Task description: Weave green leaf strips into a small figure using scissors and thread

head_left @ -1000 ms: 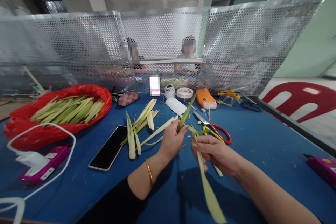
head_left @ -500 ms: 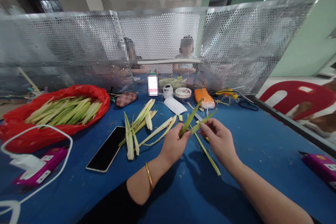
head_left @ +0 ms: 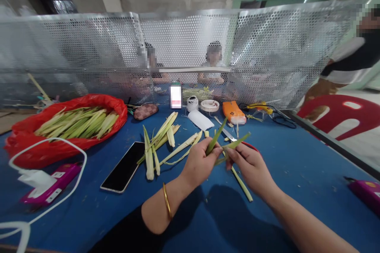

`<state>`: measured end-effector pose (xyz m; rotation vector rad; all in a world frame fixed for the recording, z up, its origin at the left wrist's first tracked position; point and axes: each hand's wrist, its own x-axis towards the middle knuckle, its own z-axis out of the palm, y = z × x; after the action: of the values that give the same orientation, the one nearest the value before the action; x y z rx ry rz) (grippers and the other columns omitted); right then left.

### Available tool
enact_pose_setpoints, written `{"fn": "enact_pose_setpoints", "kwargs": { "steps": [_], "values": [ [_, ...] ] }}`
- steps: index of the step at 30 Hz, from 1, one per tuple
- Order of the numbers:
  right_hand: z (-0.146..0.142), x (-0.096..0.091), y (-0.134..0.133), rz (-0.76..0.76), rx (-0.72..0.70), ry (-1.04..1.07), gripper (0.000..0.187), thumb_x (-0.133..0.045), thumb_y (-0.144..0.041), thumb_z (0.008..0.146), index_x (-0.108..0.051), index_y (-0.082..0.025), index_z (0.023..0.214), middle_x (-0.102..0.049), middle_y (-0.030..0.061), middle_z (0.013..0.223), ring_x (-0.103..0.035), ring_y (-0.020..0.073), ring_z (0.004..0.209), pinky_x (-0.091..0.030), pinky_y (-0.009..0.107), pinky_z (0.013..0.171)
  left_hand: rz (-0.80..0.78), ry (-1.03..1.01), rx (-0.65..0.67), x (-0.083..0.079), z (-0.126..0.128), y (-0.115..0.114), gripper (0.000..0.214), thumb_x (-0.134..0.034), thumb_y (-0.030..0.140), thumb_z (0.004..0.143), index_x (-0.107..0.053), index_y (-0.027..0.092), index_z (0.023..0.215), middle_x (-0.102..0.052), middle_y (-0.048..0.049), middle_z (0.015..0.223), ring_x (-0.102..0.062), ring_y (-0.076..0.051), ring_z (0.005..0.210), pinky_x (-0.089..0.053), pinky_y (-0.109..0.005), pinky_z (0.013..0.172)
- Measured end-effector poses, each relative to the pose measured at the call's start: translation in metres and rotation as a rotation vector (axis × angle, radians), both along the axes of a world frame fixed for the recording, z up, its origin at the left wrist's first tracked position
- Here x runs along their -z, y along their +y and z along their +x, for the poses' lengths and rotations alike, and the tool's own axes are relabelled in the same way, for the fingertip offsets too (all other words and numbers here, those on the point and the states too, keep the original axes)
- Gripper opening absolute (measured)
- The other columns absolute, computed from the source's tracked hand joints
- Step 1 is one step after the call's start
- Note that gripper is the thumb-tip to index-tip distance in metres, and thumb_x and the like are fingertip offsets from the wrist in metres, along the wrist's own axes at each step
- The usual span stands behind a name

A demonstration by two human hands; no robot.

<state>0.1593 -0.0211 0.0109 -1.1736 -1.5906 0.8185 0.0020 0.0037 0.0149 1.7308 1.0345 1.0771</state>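
So your left hand [head_left: 200, 160] has a tight grip on a green leaf [head_left: 217, 137], pointing up out of your fist, and your right hand [head_left: 252, 166] has a narrow pinch on a green strip [head_left: 240, 141]. Both are up over the middle of the blue table [head_left: 285, 189]; can't tell if they're one piece, your fingers hide the join.

Closest clutter: the scissors [head_left: 228, 130], partly hidden behind your right hand, and a pale strip [head_left: 244, 187] lying below your hands. Left of your left hand there's a loose leaf pile [head_left: 149, 161] touching a dark phone [head_left: 123, 168]. Further left sits a red bag [head_left: 118, 107] stuffed with leaves [head_left: 80, 122]. Along the back by the perforated screen [head_left: 184, 35] you've got a checkered pouch [head_left: 145, 111], string ball [head_left: 192, 104], tape roll [head_left: 209, 105], orange packet [head_left: 233, 111] and yellow tool [head_left: 260, 107].

Counting up: two phones (the second is lit, standing upright [head_left: 175, 97]), two purple power strips [head_left: 56, 185], one pair of scissors, one bag, one tape roll. Leaves overlap too much to count.
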Motion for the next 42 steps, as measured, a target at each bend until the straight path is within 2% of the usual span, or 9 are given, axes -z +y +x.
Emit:
{"fn": "enact_pose_setpoints", "kwargs": {
  "steps": [6, 11, 14, 19, 22, 24, 30, 37, 42],
  "values": [
    [-0.004, -0.01, -0.012, -0.335, -0.414, 0.371, 0.029, -0.059, -0.041, 0.087, -0.056, -0.019, 0.068, -0.056, -0.0024, 0.057, -0.052, 0.0111, 0.05, -0.041, 0.024, 0.055, 0.068, 0.042, -0.146, -0.001, -0.011, 0.013, 0.018, -0.053, 0.033, 0.085, -0.054, 0.019, 0.074, -0.047, 0.0054, 0.062, -0.044, -0.01, 0.06, -0.034, -0.022, 0.058],
    [0.012, -0.016, -0.024, -0.607, -0.986, 0.293, 0.033, -0.066, -0.046, 0.08, -0.062, -0.016, 0.068, -0.06, 0.0033, 0.064, -0.057, 0.0128, 0.054, -0.045, 0.024, 0.056, -0.237, -0.207, -0.215, 0.008, -0.011, 0.027, 0.018, -0.058, 0.032, 0.082, -0.05, 0.019, 0.071, -0.044, 0.0078, 0.053, -0.035, -0.006, 0.041, -0.028, -0.019, 0.042],
    [0.027, -0.017, -0.02, -0.585, -1.236, 0.294, 0.042, -0.065, -0.053, 0.078, -0.059, -0.015, 0.06, -0.059, 0.0048, 0.057, -0.056, 0.0126, 0.047, -0.044, 0.022, 0.046, -0.475, -0.418, -0.206, 0.007, -0.011, 0.028, 0.016, -0.062, 0.027, 0.081, -0.052, 0.017, 0.072, -0.048, 0.0061, 0.056, -0.039, -0.005, 0.039, -0.028, -0.017, 0.037],
    [0.04, -0.013, 0.011, -0.422, -0.6, -0.06, 0.033, -0.053, -0.042, 0.087, -0.053, -0.018, 0.064, -0.057, 0.0005, 0.059, -0.055, 0.0126, 0.054, -0.045, 0.024, 0.057, -0.683, -0.561, -0.133, -0.001, -0.014, 0.021, 0.007, -0.061, 0.018, 0.083, -0.058, 0.014, 0.078, -0.06, -0.0023, 0.07, -0.061, -0.012, 0.062, -0.054, -0.026, 0.061],
    [0.034, -0.002, 0.026, -0.209, -0.044, -0.473, 0.023, -0.056, -0.038, 0.082, -0.056, -0.019, 0.069, -0.059, 0.0032, 0.069, -0.056, 0.0177, 0.066, -0.045, 0.029, 0.061, -0.816, -0.72, -0.057, -0.003, -0.011, 0.017, 0.009, -0.056, 0.016, 0.087, -0.061, 0.012, 0.08, -0.066, -0.008, 0.08, -0.065, -0.016, 0.076, -0.055, -0.031, 0.076],
    [0.022, 0.005, 0.026, -0.048, 0.156, -0.487, 0.019, -0.059, -0.038, 0.08, -0.061, -0.019, 0.082, -0.062, 0.0067, 0.083, -0.059, 0.0218, 0.078, -0.046, 0.032, 0.068, -0.867, -0.808, -0.007, -0.003, -0.009, 0.015, 0.013, -0.053, 0.016, 0.089, -0.062, 0.011, 0.082, -0.068, -0.0098, 0.085, -0.065, -0.016, 0.081, -0.053, -0.031, 0.08],
    [-0.022, 0.017, -0.005, -0.451, -0.473, 0.062, 0.026, -0.061, -0.044, 0.079, -0.059, -0.018, 0.073, -0.063, 0.0011, 0.066, -0.061, 0.0159, 0.062, -0.049, 0.029, 0.063, -0.834, -0.939, 0.014, 0.0, -0.004, 0.015, 0.018, -0.054, 0.021, 0.09, -0.064, 0.012, 0.078, -0.07, -0.0104, 0.094, -0.065, -0.018, 0.091, -0.049, -0.032, 0.089],
    [-0.021, 0.02, 0.001, -0.349, -0.204, 0.138, 0.029, -0.062, -0.04, 0.079, -0.05, -0.019, 0.062, -0.056, -0.0029, 0.055, -0.055, 0.0125, 0.053, -0.045, 0.026, 0.055, -0.748, -0.701, 0.013, 0.01, 0.0, 0.011, 0.018, -0.074, 0.027, 0.073, -0.062, 0.015, 0.079, -0.06, -0.0005, 0.07, -0.056, -0.011, 0.061, -0.045, -0.024, 0.059],
    [-0.016, 0.018, 0.005, -0.224, -0.093, 0.102, 0.026, -0.055, -0.04, 0.085, -0.054, -0.019, 0.07, -0.053, -0.0033, 0.058, -0.05, 0.0123, 0.055, -0.042, 0.025, 0.054, -0.687, -0.583, -0.089, 0.012, -0.001, 0.011, 0.019, -0.066, 0.033, 0.079, -0.062, 0.014, 0.08, -0.058, -0.0003, 0.07, -0.055, -0.011, 0.061, -0.044, -0.023, 0.056]
  ]
}}
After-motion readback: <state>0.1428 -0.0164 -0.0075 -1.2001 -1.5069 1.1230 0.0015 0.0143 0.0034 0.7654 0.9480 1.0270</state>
